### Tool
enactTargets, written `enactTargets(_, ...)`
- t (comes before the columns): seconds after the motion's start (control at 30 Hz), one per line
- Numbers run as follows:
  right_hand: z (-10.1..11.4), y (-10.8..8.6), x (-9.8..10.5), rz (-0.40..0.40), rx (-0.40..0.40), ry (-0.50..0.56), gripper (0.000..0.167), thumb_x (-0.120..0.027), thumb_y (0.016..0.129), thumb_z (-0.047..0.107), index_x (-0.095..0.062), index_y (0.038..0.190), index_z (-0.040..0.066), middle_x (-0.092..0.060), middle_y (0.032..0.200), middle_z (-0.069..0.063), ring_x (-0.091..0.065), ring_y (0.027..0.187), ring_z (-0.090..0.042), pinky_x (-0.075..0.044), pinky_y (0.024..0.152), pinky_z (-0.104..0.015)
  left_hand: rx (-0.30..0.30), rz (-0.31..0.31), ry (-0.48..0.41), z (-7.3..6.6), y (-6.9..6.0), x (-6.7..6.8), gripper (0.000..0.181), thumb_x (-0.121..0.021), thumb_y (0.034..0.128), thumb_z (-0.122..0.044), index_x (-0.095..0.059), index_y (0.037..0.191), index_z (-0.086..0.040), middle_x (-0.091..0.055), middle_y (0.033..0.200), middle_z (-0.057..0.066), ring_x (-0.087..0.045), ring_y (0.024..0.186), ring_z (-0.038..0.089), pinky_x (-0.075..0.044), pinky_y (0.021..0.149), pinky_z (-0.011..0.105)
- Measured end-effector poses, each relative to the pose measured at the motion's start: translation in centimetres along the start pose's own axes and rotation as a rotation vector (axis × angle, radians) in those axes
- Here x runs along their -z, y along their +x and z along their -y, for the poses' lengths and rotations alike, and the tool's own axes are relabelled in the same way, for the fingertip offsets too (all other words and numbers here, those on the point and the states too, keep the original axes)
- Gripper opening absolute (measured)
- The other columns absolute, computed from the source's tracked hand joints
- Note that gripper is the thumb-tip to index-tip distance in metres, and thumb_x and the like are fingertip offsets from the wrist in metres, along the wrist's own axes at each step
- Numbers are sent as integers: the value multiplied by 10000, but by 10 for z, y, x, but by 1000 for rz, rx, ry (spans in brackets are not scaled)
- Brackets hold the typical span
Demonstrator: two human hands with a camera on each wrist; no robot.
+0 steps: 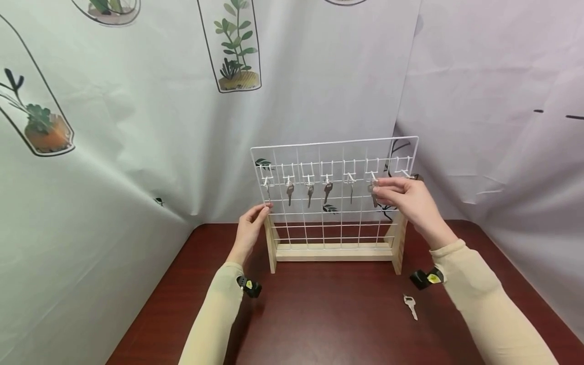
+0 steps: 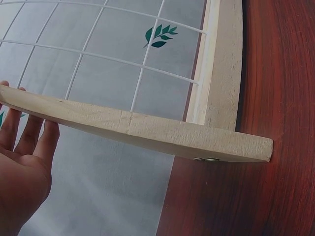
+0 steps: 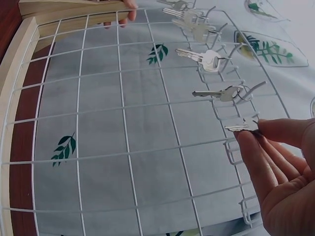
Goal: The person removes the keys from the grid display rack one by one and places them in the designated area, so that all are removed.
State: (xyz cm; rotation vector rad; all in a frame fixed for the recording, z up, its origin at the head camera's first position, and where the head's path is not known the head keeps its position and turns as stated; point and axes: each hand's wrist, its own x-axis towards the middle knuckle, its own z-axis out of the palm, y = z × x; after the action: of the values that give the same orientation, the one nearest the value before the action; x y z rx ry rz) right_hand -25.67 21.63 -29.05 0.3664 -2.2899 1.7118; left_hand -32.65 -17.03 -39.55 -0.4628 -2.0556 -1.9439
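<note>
My right hand (image 1: 412, 200) pinches a silver key (image 3: 242, 127) between thumb and fingers, at a hook on the right part of a white wire grid rack (image 1: 334, 143). Whether the key's ring sits on that hook I cannot tell. My left hand (image 1: 248, 229) grips the upper end of the rack's left wooden post (image 2: 147, 133), with fingertips showing on both sides of it. Several more keys hang from hooks in the same row, among them one key (image 3: 219, 93) just beside the pinched one. A loose key (image 1: 410, 306) lies on the table at the front right.
The rack's wooden base bar (image 1: 335, 253) stands on a dark red table (image 1: 328, 314). White cloth (image 1: 150, 101) printed with plants hangs behind and at both sides. Each forearm wears a small black camera, the right camera (image 1: 422, 279) above the table near the loose key.
</note>
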Motion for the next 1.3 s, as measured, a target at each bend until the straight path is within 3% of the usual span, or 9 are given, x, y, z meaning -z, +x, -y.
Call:
enactTargets(0.2,2,-2,1,0,-14,39,463,-715,961,208,-618,1257,-135,-738,981,126,-728,836,-46,-558,800,-204,-1,5,-9,0,-1,1,357,-639,1012,-171,-642,1269,77,-638,1297,236,-589,1211,269,-443,1011,252)
enactTargets(0.43,4,-3,4,-16,-25,75,449,-730,949,212,-643,1229,-128,-749,983,87,-734,799,-65,-564,783,-214,-2,6,-10,0,-2,0,366,-632,1016,-167,-630,1280,85,-632,1305,239,-601,1190,237,-445,1014,257)
enactTargets(0.67,6,-5,6,-12,-38,177,307,-754,927,167,-709,1150,-41,-763,918,57,-733,772,-75,-567,759,-211,-14,-1,-30,-1,0,-1,320,-624,1017,-138,-650,1258,71,-635,1276,270,-549,1230,443,-457,987,251)
enactTargets(0.83,6,-7,7,-1,-22,235,215,-753,924,130,-743,1095,-1,-764,934,26,-735,772,-83,-571,768,-237,-6,-22,-36,11,5,0,323,-640,1010,-175,-669,1246,44,-676,1246,200,-605,1185,348,-462,981,247)
enactTargets(0.93,4,-10,9,3,-13,222,174,-747,928,126,-754,1072,28,-764,943,35,-736,772,-87,-573,773,-247,-9,-18,-41,19,8,1,325,-636,1013,-177,-667,1252,41,-665,1260,208,-584,1211,393,-462,980,248)
enactTargets(1.07,-1,-16,11,13,-21,159,266,-725,948,141,-707,1137,-45,-766,948,52,-738,801,-86,-569,787,-235,-17,-10,-36,26,9,1,342,-627,1019,-186,-655,1274,41,-626,1296,265,-526,1249,468,-455,990,247)
enactTargets(1.13,-5,-20,12,21,-27,139,332,-708,959,135,-662,1183,-105,-764,962,62,-738,823,-84,-567,796,-234,-27,-19,-28,31,10,2,360,-637,1015,-229,-664,1273,21,-634,1290,255,-544,1238,438,-453,985,236)
enactTargets(1.3,-18,-28,17,24,-29,87,312,-681,976,116,-661,1201,-98,-755,974,100,-732,845,-72,-562,797,-216,-52,-31,-10,31,10,2,377,-650,1006,-276,-677,1251,10,-649,1264,248,-591,1193,374,-460,978,252)
